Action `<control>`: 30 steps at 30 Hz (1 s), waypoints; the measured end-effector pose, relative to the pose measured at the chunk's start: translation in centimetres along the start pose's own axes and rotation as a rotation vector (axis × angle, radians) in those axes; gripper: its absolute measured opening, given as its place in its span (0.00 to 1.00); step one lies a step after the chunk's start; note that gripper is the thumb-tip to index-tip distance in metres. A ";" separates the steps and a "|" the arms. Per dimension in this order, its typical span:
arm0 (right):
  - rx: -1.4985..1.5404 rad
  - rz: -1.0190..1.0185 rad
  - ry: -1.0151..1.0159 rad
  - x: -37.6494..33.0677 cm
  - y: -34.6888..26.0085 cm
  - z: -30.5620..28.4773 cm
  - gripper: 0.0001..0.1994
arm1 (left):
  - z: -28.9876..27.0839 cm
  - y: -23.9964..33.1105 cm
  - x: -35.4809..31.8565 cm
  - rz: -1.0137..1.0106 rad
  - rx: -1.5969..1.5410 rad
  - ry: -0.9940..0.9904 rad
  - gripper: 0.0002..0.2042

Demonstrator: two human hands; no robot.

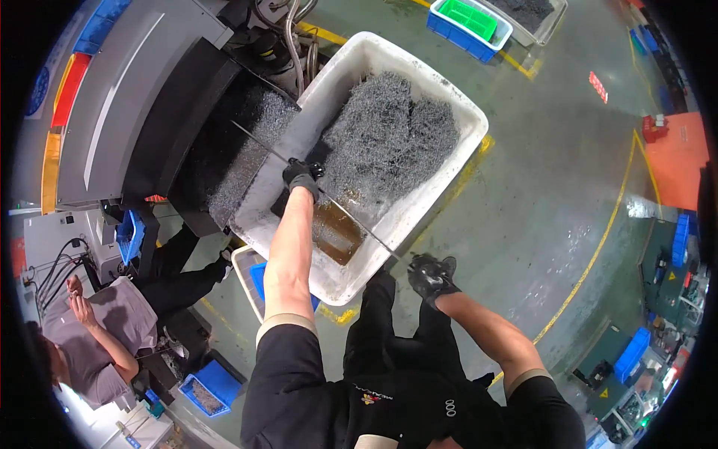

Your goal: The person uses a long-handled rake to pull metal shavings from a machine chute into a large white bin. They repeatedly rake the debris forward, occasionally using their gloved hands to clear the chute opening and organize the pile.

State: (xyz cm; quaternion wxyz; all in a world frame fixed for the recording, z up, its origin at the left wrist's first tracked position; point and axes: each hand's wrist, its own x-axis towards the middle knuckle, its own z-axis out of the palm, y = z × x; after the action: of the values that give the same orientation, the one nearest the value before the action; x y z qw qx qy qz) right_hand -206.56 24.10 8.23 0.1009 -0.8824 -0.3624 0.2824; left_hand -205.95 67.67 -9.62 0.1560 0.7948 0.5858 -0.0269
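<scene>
Both my hands wear black gloves and are closed on one long, thin metal rod (351, 217). My left hand (302, 175) grips it partway along, over the near-left side of a large white bin (476, 123). My right hand (431, 278) holds its near end, just outside the bin's near-right rim. The rod slants to the far left, and its far end reaches into a dark machine trough (196, 161). Grey metal shavings (273, 112) lie in the trough. A tangled heap of shavings (381, 135) fills much of the bin, with brownish liquid (333, 236) at its near end.
A grey machine (134, 90) stands at the left, with hoses (292, 45) behind the bin. Another person (105, 337) is at the lower left. A blue crate with a green tray (467, 21) stands at the far side. Yellow lines (598, 247) mark the floor.
</scene>
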 end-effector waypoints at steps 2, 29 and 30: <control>0.143 -0.145 -0.062 2.5 -4.2 -1.3 0.11 | -4.2 -7.1 5.1 -0.078 -0.123 0.195 0.18; 0.700 0.569 -0.422 -22.1 12.7 -7.6 0.18 | -1.0 13.0 -27.5 -0.534 -1.110 -0.192 0.15; 0.695 0.560 -0.419 -22.7 13.7 -7.9 0.18 | -2.1 13.4 -28.8 -0.598 -1.247 -0.282 0.15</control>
State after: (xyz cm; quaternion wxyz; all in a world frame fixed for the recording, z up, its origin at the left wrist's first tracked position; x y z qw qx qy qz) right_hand -207.18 -1.29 19.13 0.2345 -0.7843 -0.0082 0.5743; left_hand -202.64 38.12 1.82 0.6428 0.3509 0.6595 0.1695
